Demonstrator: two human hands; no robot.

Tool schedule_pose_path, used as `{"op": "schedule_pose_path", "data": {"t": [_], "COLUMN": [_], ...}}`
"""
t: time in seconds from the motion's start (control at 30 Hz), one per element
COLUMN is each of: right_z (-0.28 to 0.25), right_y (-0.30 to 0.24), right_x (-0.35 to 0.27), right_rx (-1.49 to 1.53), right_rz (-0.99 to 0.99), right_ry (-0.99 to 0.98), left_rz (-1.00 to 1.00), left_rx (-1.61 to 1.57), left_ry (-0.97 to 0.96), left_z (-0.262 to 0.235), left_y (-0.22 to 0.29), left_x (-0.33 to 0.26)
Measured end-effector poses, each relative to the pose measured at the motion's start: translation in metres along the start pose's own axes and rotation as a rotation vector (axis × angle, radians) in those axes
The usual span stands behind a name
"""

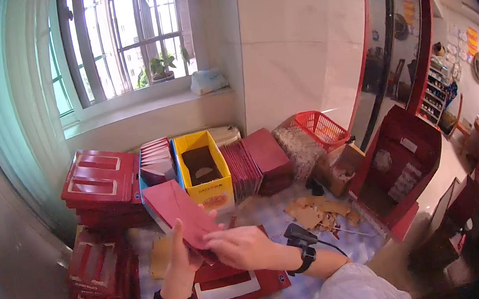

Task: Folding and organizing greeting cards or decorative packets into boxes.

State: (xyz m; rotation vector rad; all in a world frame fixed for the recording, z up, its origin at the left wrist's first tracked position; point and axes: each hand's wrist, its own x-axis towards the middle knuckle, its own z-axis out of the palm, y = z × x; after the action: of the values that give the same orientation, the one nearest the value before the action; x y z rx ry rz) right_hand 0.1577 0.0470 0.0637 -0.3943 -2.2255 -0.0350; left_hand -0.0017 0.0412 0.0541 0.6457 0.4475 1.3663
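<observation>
I hold a long dark red cardboard piece (177, 210), tilted up in front of me, with a pale edge on its left side. My left hand (182, 258) grips its lower end, thumb raised along the side and the other fingers mostly hidden behind it. The fingers of my right hand (240, 247) are closed on its lower right edge. Beneath my hands, a flat dark red box blank (269, 277) with a pale rectangular panel rests on the checked tablecloth (324, 272).
Stacks of red box blanks stand at left (94, 271) and back left (99, 175). Behind my hands are a yellow box (211, 184), upright red cards (239, 168) and a red basket (325, 128). Torn cardboard scraps (322, 211) and a large open red box (403, 157) lie to the right.
</observation>
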Motion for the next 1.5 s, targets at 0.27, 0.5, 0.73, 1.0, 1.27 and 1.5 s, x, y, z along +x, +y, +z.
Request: {"op": "schedule_pose_path", "data": {"t": [0.27,0.5,0.73,1.0,1.27,1.5], "right_z": [-0.036,-0.027,-0.021,-0.025,-0.031,-0.047], "right_y": [0.129,0.208,0.215,0.23,0.203,0.195], "right_x": [0.005,-0.039,-0.033,-0.042,-0.034,-0.033], "right_rx": [-0.196,-0.58,-0.558,-0.661,-0.547,-0.423], "right_rz": [0.464,0.818,0.948,0.904,0.886,0.981], "right_ry": [0.018,-0.444,-0.302,-0.165,-0.18,0.112], "left_rz": [0.105,0.13,0.117,0.108,0.08,0.138], "left_rx": [-0.005,0.016,0.018,0.061,0.067,0.128], "left_ry": [0.119,0.141,0.152,0.146,0.152,0.164], "left_z": [0.004,0.007,0.008,0.02,0.008,0.012], "left_y": [0.012,0.014,0.014,0.016,0.014,0.01], "left_x": [-0.001,-0.005,-0.006,-0.01,-0.007,-0.004]}}
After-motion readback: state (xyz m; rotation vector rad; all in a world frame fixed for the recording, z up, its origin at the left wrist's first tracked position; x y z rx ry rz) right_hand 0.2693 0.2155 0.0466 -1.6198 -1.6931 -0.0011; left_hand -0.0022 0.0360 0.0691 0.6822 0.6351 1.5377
